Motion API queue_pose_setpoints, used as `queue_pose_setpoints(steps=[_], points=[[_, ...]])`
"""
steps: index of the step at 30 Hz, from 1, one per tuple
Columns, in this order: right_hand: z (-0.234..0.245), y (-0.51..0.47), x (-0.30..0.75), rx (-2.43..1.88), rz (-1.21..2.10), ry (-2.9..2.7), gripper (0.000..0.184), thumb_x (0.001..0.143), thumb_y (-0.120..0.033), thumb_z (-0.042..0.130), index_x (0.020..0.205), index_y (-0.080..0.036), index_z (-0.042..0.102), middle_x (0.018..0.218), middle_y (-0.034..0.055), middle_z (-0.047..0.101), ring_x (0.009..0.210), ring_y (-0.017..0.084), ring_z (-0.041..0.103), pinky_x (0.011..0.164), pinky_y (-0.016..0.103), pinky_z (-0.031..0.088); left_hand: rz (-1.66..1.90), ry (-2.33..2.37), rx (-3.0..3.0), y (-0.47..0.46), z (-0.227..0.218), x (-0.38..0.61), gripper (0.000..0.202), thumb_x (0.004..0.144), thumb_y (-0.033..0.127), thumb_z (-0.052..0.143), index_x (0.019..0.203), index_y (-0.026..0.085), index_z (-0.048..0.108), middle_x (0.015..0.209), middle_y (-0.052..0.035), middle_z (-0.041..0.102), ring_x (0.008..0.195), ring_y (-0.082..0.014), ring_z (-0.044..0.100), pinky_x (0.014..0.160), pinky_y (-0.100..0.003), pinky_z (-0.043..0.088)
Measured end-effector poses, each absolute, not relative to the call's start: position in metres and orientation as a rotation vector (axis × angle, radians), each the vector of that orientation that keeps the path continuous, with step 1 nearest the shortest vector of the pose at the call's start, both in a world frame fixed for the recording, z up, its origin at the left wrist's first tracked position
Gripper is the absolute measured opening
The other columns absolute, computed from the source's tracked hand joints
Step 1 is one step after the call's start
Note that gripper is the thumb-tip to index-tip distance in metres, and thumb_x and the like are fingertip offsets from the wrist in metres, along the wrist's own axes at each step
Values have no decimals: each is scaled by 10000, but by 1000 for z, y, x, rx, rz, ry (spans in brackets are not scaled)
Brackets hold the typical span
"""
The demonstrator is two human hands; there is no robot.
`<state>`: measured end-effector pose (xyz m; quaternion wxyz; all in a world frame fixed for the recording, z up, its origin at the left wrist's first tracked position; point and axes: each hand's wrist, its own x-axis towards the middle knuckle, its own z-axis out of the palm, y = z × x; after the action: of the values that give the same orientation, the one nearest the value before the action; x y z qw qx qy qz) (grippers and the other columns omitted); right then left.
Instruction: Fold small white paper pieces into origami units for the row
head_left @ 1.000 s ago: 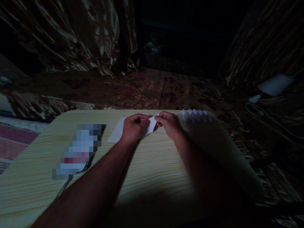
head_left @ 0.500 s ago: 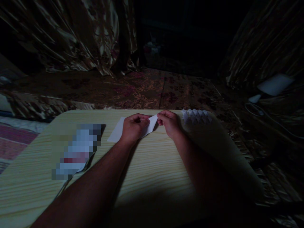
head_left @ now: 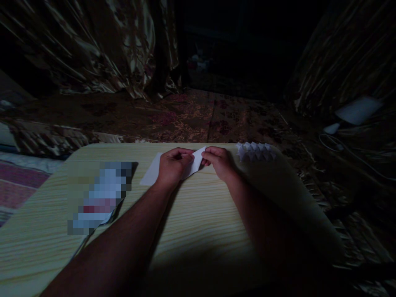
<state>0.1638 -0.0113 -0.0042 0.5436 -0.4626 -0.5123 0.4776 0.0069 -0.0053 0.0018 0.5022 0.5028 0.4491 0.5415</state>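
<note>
A small white sheet of paper [head_left: 197,163], which looks folded, is held between my two hands above the far part of the table. My left hand [head_left: 174,166] is closed on its left side, thumb on top. At the paper's upper right edge, my right hand [head_left: 217,160] pinches it between thumb and fingers. Another flat piece of white paper [head_left: 150,172] lies on the table to the left of my left hand, partly hidden by it. Several pointed folded paper shapes [head_left: 256,152] stand in rows to the right of my right hand.
The pale wood-grain table [head_left: 192,231] has rounded far corners. A pixelated object [head_left: 103,194] with a cable [head_left: 78,247] lies on its left side. Beyond are patterned cloth [head_left: 185,111], curtains [head_left: 123,45] and, at right, a white device [head_left: 359,110] with a cord.
My right thumb and fingers have shifted slightly down and left along the paper's edge, so its upper corner now shows. My left hand has barely moved.
</note>
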Motion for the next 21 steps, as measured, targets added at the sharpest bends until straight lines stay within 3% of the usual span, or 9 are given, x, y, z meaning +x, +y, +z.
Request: queue_pose_setpoints(steps=[21], points=[[-6, -10, 161, -1057, 1063, -1129, 259, 668, -348, 713, 605, -183, 523, 523, -48, 536, 505, 90, 486, 523, 228, 376, 1250, 1100, 1225, -11, 9, 9, 249, 570, 262, 783, 783, 146, 728, 677, -27, 694, 503, -106, 548, 470, -204, 400]])
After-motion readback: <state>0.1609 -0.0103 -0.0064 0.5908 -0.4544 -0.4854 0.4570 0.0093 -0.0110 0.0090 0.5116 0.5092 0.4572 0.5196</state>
